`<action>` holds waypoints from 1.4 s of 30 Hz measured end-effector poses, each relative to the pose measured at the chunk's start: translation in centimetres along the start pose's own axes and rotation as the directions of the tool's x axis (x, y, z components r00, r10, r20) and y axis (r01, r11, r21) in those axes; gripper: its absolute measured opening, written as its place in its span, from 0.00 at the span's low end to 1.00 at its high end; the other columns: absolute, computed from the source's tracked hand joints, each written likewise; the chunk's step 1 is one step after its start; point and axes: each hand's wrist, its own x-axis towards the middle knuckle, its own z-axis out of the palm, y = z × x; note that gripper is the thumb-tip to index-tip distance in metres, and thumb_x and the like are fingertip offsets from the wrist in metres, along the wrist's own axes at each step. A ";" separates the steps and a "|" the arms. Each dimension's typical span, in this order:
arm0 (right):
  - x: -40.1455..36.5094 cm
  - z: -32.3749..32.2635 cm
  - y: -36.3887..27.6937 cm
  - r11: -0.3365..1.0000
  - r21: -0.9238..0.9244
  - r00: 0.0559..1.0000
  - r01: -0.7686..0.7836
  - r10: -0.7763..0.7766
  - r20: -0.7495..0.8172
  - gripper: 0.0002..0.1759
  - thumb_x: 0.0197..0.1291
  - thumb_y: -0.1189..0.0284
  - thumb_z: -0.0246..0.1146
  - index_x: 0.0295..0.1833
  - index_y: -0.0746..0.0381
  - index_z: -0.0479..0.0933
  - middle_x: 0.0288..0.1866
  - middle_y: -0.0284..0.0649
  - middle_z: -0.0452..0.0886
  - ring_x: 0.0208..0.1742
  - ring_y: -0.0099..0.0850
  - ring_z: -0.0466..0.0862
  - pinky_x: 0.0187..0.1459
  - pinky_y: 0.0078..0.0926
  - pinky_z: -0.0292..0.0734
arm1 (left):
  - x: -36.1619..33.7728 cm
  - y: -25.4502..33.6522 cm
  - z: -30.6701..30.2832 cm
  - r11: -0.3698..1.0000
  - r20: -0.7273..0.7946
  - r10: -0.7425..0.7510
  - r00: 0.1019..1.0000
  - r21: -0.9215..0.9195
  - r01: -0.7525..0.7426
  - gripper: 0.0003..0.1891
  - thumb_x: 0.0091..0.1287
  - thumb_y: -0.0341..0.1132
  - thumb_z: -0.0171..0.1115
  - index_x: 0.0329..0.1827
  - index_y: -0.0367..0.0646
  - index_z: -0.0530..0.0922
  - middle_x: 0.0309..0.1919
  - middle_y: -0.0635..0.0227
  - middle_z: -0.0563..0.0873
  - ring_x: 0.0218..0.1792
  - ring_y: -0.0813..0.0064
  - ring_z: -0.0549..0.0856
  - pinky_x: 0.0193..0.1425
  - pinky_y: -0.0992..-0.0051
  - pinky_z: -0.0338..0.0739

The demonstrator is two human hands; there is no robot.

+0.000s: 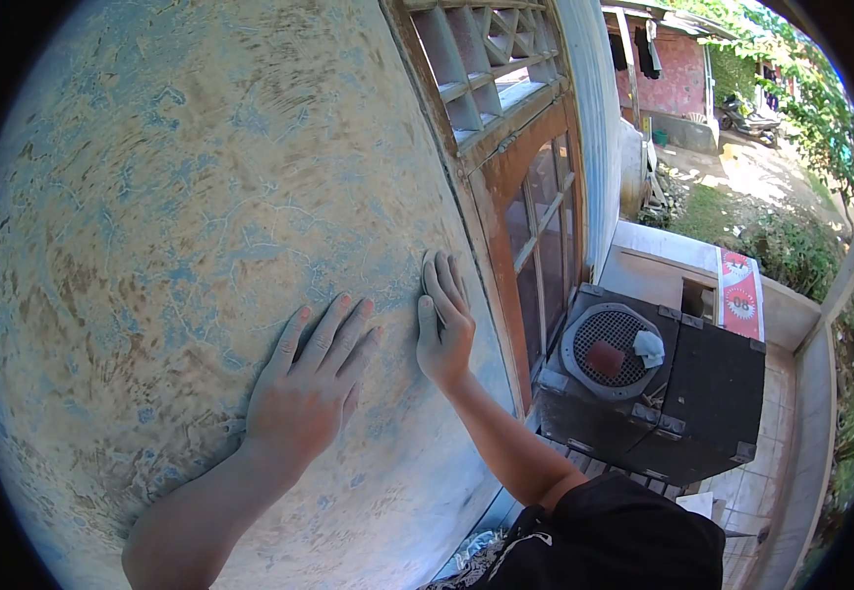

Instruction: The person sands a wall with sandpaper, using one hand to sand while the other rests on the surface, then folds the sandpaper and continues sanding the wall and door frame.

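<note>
A wall (201, 197) with worn, patchy beige and blue paint fills the left and middle of the view. My left hand (311, 379) lies on it palm down, dusty, with its fingers spread. To its right, near the wooden frame, my right hand (445, 320) rests against the same wall. Its fingers are pressed together and slightly bent, and its palm side faces the wall. Whether anything is under those fingers is hidden.
A wooden window frame (530, 147) with panes borders the wall. Right of it stands a black speaker-like box (712, 383) with a round grille, a reddish piece (605, 359) and a white cloth (649, 348) on it. A low wall (786, 320) edges the tiled floor.
</note>
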 end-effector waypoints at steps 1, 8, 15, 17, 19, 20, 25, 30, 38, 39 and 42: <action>-1.5 -0.4 0.2 1.000 0.001 0.999 0.029 -0.029 0.036 0.24 0.77 0.81 0.61 0.75 0.71 0.79 0.81 0.58 0.76 0.87 0.54 0.69 0.85 0.45 0.63 | 0.0 0.0 0.0 1.000 -0.003 -0.003 1.000 -0.006 0.003 0.33 0.75 0.47 0.64 0.84 0.61 0.75 0.89 0.72 0.66 0.89 0.68 0.62 0.92 0.52 0.53; -1.3 -2.0 4.5 0.999 -0.021 0.998 0.028 -0.027 0.048 0.23 0.79 0.77 0.61 0.75 0.67 0.81 0.82 0.54 0.77 0.87 0.51 0.69 0.84 0.48 0.64 | -0.1 0.0 0.1 1.000 -0.010 0.018 1.000 0.007 -0.018 0.32 0.75 0.47 0.64 0.84 0.61 0.75 0.88 0.71 0.68 0.88 0.67 0.64 0.92 0.52 0.55; -3.2 -1.9 2.3 0.997 0.079 0.999 0.010 -0.013 0.042 0.22 0.80 0.77 0.61 0.75 0.70 0.80 0.81 0.55 0.77 0.86 0.52 0.70 0.85 0.46 0.65 | 0.0 0.0 0.3 1.000 -0.022 0.012 1.000 0.000 -0.012 0.32 0.74 0.47 0.65 0.83 0.61 0.76 0.87 0.71 0.69 0.87 0.66 0.66 0.91 0.50 0.56; -5.0 -2.6 2.7 0.994 0.049 0.979 0.101 -0.108 0.171 0.22 0.78 0.79 0.64 0.74 0.70 0.80 0.81 0.54 0.77 0.85 0.52 0.71 0.84 0.47 0.67 | -0.1 0.0 0.3 1.000 -0.017 0.012 1.000 0.011 -0.012 0.32 0.74 0.47 0.66 0.83 0.61 0.76 0.87 0.71 0.69 0.87 0.67 0.66 0.91 0.50 0.56; -3.1 -2.1 4.0 0.984 0.096 0.976 0.153 -0.166 0.142 0.23 0.76 0.80 0.66 0.74 0.69 0.81 0.81 0.54 0.78 0.85 0.52 0.72 0.82 0.45 0.70 | 0.0 0.0 0.1 1.000 -0.017 0.013 1.000 0.010 -0.013 0.32 0.74 0.47 0.66 0.83 0.62 0.76 0.88 0.72 0.69 0.87 0.67 0.66 0.91 0.50 0.57; -1.9 -1.7 4.0 0.991 0.080 0.990 0.111 -0.117 0.079 0.23 0.76 0.80 0.66 0.74 0.69 0.81 0.80 0.54 0.78 0.85 0.51 0.73 0.81 0.43 0.71 | 0.0 0.0 0.1 1.000 -0.005 0.013 1.000 0.015 -0.013 0.32 0.74 0.47 0.66 0.83 0.62 0.76 0.88 0.72 0.69 0.87 0.67 0.66 0.91 0.50 0.57; 1.2 -0.9 1.1 0.998 0.061 0.999 -0.032 0.033 -0.026 0.22 0.77 0.82 0.65 0.74 0.69 0.81 0.80 0.54 0.79 0.84 0.48 0.74 0.79 0.35 0.74 | 0.7 0.0 -0.1 1.000 -0.009 -0.007 1.000 -0.015 0.007 0.32 0.74 0.47 0.66 0.83 0.62 0.76 0.88 0.73 0.69 0.87 0.67 0.65 0.91 0.51 0.56; -5.0 -2.3 0.8 0.981 0.141 0.973 0.130 -0.154 0.175 0.21 0.76 0.80 0.65 0.72 0.67 0.83 0.78 0.51 0.81 0.83 0.50 0.75 0.79 0.40 0.75 | 2.8 -0.2 -0.1 1.000 -0.033 -0.014 0.999 -0.010 0.014 0.32 0.75 0.47 0.65 0.83 0.62 0.76 0.88 0.72 0.68 0.87 0.66 0.65 0.91 0.51 0.55; 0.2 -0.7 -0.9 0.999 0.044 0.999 -0.026 0.025 0.020 0.21 0.75 0.80 0.66 0.71 0.68 0.84 0.78 0.50 0.81 0.83 0.49 0.75 0.77 0.42 0.77 | 2.1 0.0 -0.1 0.998 -0.040 -0.051 0.998 -0.039 0.050 0.32 0.76 0.47 0.64 0.83 0.60 0.75 0.88 0.71 0.68 0.87 0.66 0.65 0.91 0.51 0.56; -0.6 -0.9 -1.0 0.999 0.038 0.999 -0.025 0.024 0.025 0.21 0.75 0.80 0.66 0.71 0.68 0.84 0.78 0.50 0.81 0.83 0.49 0.75 0.77 0.42 0.77 | 2.0 0.0 -0.1 0.998 -0.049 -0.058 0.997 -0.028 0.057 0.32 0.76 0.47 0.64 0.84 0.59 0.75 0.88 0.70 0.68 0.87 0.65 0.65 0.91 0.51 0.56; -5.2 -2.0 -0.7 0.996 0.077 0.993 0.035 -0.044 0.114 0.21 0.74 0.81 0.67 0.70 0.67 0.84 0.78 0.50 0.81 0.83 0.49 0.76 0.77 0.42 0.78 | 1.8 0.1 -0.1 0.998 -0.064 -0.069 0.996 -0.015 0.068 0.32 0.76 0.47 0.64 0.84 0.59 0.75 0.88 0.70 0.69 0.87 0.65 0.66 0.91 0.51 0.56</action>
